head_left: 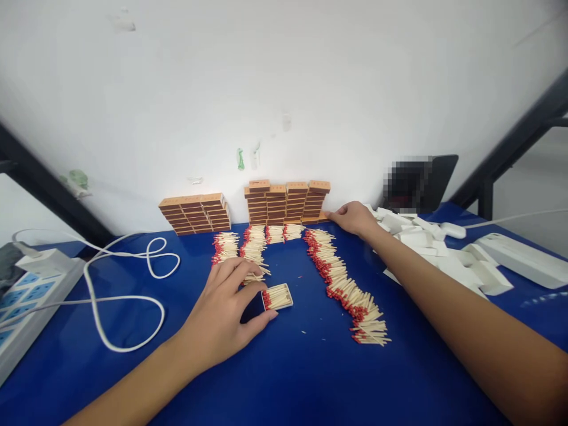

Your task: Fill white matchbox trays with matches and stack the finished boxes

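Observation:
A small white matchbox tray (290, 295) filled with red-tipped matches lies on the blue table. My left hand (228, 307) is closed about its left end, thumb at the near side and forefinger at the far side. Farther back, my right hand (352, 218) pinches an orange matchbox sleeve (325, 216) at the foot of the right-hand stack of matchboxes (295, 201). Loose matches (341, 278) lie in a long curved row between the hands. More piles of matches (252, 242) lie in front of the stacks, partly behind my left hand.
Another matchbox stack (195, 213) stands by the wall at the left. White empty trays (426, 242) are heaped beside my right forearm, near a white box-shaped device (523, 260) and a dark screen (439, 183). A white cable (93, 296) loops beside a power strip (39, 290) on the left.

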{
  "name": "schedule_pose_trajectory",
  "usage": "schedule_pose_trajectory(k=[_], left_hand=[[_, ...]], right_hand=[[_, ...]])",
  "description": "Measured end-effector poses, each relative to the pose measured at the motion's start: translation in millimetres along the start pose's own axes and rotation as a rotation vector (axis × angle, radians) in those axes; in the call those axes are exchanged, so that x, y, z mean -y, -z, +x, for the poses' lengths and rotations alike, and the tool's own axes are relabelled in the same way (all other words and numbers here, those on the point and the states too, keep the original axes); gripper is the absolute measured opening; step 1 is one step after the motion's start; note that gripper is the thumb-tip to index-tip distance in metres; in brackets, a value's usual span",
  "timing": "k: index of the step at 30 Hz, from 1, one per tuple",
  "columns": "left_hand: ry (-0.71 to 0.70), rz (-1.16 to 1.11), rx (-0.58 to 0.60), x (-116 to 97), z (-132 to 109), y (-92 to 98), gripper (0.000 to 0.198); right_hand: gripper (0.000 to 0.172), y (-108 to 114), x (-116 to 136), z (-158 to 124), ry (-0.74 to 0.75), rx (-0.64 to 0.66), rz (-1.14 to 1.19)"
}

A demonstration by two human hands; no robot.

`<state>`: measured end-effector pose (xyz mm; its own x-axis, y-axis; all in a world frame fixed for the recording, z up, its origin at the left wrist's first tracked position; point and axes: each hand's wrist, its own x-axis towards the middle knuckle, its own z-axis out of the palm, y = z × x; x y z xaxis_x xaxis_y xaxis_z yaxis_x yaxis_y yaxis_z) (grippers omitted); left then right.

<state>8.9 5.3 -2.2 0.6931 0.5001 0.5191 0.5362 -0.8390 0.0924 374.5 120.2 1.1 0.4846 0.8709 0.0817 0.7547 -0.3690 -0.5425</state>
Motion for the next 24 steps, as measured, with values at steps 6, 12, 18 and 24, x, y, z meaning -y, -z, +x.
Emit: schedule_pose_trajectory(k=[6, 12, 18, 24], left_hand=[[-0.003, -0.002, -0.072, -2, 2, 2.1, 0.023], [0.106, 0.047, -0.215, 2, 5, 3.2, 0.022], [0.226, 0.085, -0.309, 8, 5, 3.7, 0.028], [0.304, 0.096, -0.364, 6, 8, 7.9, 0.029]], right_hand=[[0.032, 32, -2, -10, -0.050, -0.033, 0.116], [0.035, 81, 16, -53, 0.129, 0.078, 0.267], [0.039, 44, 56, -123, 0.371, 0.472, 0.542], [0.043, 15, 62, -141, 0.326, 0.556, 0.676]])
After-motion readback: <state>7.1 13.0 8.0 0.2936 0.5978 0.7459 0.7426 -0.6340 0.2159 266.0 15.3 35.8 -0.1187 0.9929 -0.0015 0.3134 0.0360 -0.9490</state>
